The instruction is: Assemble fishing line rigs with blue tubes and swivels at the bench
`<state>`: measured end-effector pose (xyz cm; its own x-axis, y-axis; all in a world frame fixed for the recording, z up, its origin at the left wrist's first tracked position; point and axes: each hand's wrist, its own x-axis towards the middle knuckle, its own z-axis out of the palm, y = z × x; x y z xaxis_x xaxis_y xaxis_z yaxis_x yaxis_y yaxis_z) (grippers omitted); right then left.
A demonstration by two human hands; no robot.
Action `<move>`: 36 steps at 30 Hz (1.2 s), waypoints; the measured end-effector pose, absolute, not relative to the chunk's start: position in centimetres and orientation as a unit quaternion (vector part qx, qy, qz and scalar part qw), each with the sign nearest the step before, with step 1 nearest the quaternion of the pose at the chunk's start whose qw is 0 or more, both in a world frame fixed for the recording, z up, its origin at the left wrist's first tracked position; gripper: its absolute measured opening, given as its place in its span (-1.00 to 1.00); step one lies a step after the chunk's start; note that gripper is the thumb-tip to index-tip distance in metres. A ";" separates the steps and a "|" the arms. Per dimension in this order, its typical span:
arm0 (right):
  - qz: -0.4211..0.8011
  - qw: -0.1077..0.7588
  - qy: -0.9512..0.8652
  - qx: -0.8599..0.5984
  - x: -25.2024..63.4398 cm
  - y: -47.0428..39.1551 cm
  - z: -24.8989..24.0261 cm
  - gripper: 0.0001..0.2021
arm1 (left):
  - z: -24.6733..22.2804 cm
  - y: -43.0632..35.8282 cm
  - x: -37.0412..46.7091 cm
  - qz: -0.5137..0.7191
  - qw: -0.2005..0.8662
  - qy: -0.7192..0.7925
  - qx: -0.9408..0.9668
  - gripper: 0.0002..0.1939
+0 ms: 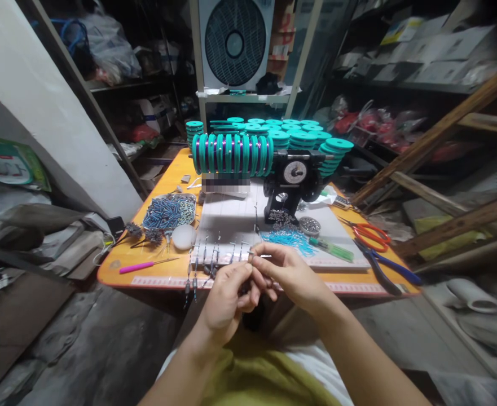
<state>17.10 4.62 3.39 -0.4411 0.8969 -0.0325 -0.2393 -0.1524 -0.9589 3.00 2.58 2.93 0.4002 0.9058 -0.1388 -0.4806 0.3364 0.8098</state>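
Observation:
At the table's front edge my left hand (231,296) and my right hand (284,273) meet, fingertips pinched together around something too small to make out. Just behind them, several small dark rigs with thin wires (206,251) line the front of a white board (227,217). Blue tube pieces (293,241) and a green-handled tool (333,249) lie to the right of my fingers. A black winding device (293,175) stands on the board, carrying a row of teal spools (233,153) with purple line.
The orange table (119,276) bears a tray of dark blue pieces (170,211), a pink-handled hook (136,267), a round white lid (184,237), orange-handled scissors (370,237) and blue-handled pliers (396,269). Stacked teal spools (302,138) and a fan (234,44) stand behind.

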 end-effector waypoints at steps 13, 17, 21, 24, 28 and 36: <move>0.685 0.405 -0.499 -0.343 17.1 4.0 4.3 -0.69 | 3.0 3.1 1.9 0.434 0.687 0.327 0.483 -0.67; 0.493 0.404 -0.653 -0.409 18.6 3.9 6.3 -0.80 | 4.0 4.2 2.0 0.464 0.507 0.388 0.615 -0.76; 0.309 0.347 -0.759 -0.455 19.5 3.6 8.1 -0.86 | 5.2 6.3 3.3 0.509 0.568 0.350 0.543 -0.68; 0.257 0.326 -0.785 -0.460 20.0 3.7 8.8 -0.86 | 5.9 7.4 4.0 0.508 0.647 0.304 0.480 -0.71; 0.375 0.444 -0.659 -0.478 20.3 5.6 9.5 -0.80 | 6.5 7.8 3.9 0.515 0.648 0.287 0.482 -0.76; 0.765 0.381 -0.431 -0.290 18.6 10.5 10.9 -0.63 | 6.1 7.5 3.9 0.513 0.677 0.279 0.448 -0.77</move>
